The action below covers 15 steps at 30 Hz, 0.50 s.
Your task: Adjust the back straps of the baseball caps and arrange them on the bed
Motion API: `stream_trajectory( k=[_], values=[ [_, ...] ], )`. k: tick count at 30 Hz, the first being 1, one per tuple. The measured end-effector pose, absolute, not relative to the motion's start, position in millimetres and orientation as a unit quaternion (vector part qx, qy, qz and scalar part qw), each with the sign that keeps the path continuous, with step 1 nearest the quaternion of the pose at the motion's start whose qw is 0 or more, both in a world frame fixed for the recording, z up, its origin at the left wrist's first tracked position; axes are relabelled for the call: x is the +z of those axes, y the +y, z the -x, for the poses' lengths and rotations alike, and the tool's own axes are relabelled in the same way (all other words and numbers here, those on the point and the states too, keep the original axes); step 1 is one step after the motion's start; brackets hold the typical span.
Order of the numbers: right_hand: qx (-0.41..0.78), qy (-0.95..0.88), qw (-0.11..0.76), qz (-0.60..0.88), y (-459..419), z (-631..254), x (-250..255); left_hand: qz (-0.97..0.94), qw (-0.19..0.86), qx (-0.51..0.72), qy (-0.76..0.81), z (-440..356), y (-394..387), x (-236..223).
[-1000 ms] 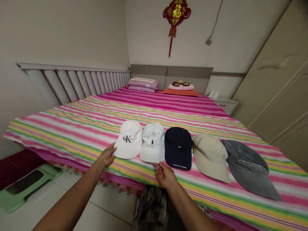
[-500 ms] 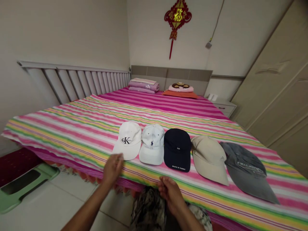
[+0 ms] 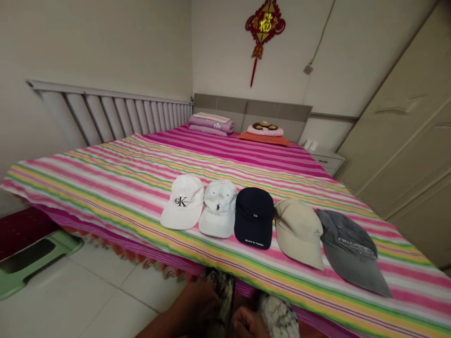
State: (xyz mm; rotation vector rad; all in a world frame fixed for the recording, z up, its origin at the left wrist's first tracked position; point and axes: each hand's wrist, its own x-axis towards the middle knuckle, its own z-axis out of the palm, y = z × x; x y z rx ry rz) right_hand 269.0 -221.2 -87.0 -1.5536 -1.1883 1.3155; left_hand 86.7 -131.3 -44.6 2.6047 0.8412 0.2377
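Note:
A row of caps lies along the near side of the bed. From left to right come a white cap with CK lettering (image 3: 183, 199), a pale cap with a small dark emblem (image 3: 219, 206), a black cap (image 3: 254, 216), a beige cap (image 3: 299, 231) and a grey cap (image 3: 352, 251). Down by the lap, below the bed's edge, is my left hand (image 3: 200, 300), dim and with its fingers hard to make out. My right hand (image 3: 248, 322) is beside it, fingers curled in and nothing visible in them. Neither hand touches a cap.
The striped sheet (image 3: 105, 171) covers the bed. Folded bedding (image 3: 211, 125) and an orange pillow (image 3: 262, 138) lie by the headboard (image 3: 225, 105). On the floor at left stands a green stool (image 3: 35, 267). A white nightstand (image 3: 327, 159) is at the far right.
My left hand has left the brim of the white CK cap and dropped down and right to my lap. My right hand has also lowered. The caps keep their order on the sheet.

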Motion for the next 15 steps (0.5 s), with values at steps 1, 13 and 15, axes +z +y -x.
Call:
stream_trajectory(
  k=[1, 13, 15],
  values=[
    [0.486, -0.490, 0.384, 0.613, -221, -272, -76, -0.936, 0.173, 0.099, 0.290, -87, -130, -34],
    [-0.184, -0.569, 0.530, 0.601, -219, -323, 82, -0.804, -0.142, 0.483, 0.316, -78, -102, 79],
    [-0.217, -0.533, 0.541, 0.614, -219, -323, 91, -0.776, -0.178, 0.495, 0.349, -79, -102, 86]
  ],
)
